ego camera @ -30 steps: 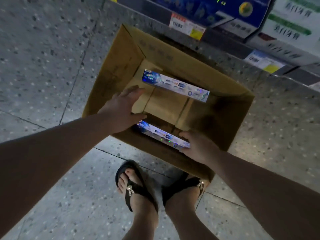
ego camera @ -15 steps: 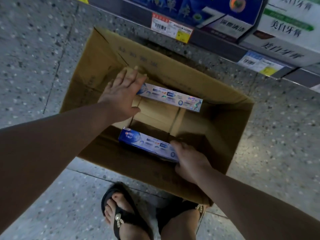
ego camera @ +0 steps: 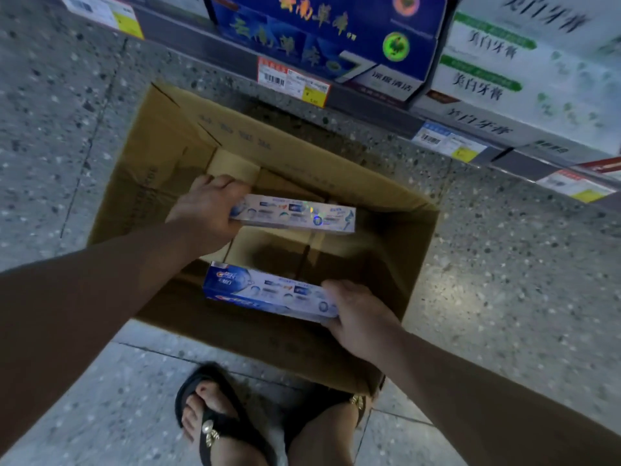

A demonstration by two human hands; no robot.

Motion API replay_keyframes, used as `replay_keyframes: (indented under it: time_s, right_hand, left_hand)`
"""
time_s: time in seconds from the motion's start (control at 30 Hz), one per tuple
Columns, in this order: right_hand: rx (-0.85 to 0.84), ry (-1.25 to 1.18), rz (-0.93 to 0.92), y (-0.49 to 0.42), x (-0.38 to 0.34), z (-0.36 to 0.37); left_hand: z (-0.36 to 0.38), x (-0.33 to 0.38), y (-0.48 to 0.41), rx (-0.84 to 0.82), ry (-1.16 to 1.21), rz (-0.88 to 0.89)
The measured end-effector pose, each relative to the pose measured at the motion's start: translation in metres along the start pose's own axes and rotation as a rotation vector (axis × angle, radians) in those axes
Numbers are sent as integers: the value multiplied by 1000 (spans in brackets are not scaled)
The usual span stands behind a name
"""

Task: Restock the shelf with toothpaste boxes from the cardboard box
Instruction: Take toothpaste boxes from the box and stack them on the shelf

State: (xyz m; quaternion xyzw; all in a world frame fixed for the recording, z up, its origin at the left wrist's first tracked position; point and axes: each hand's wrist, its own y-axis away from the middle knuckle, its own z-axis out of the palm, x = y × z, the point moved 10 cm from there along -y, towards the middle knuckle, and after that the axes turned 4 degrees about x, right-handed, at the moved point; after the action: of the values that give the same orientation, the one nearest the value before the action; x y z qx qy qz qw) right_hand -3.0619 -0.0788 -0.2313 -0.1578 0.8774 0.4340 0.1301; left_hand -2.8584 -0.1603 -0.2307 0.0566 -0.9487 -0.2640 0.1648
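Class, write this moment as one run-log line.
left hand: grips far toothpaste box | right hand: grips near toothpaste box | both boxes: inside cardboard box | shelf: not yet restocked

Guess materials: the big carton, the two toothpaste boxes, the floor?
Carton: plain brown corrugated cardboard by the look, matte, creased flaps. Far toothpaste box, in the left hand: printed paperboard, glossy, with a rainbow foil-like glint. Near toothpaste box, in the right hand: same kind, glossy blue-white print. Floor: speckled stone-like tile, probably terrazzo, slightly shiny.
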Motion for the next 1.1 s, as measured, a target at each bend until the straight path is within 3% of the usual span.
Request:
replay_keyframes:
  time_s: [0.37,0.53,0.73,0.93,1.1]
  right_hand:
    - [175,-121,-35,177,-41,-135]
    - [355,-190,2,268,-53,-214]
    - [583,-232,25,388,-77,-295]
    - [750,-379,160,547,-81,-337]
    - [907,-486,199,676,-72,-360]
  left_hand:
    - [-177,23,158,170,169,-121]
    - [-271,65,219,285,153,-32]
    - [-376,124,276,320,311,78]
    - [-482,218,358,396,297,225]
    - [-529,313,421,387,351,432]
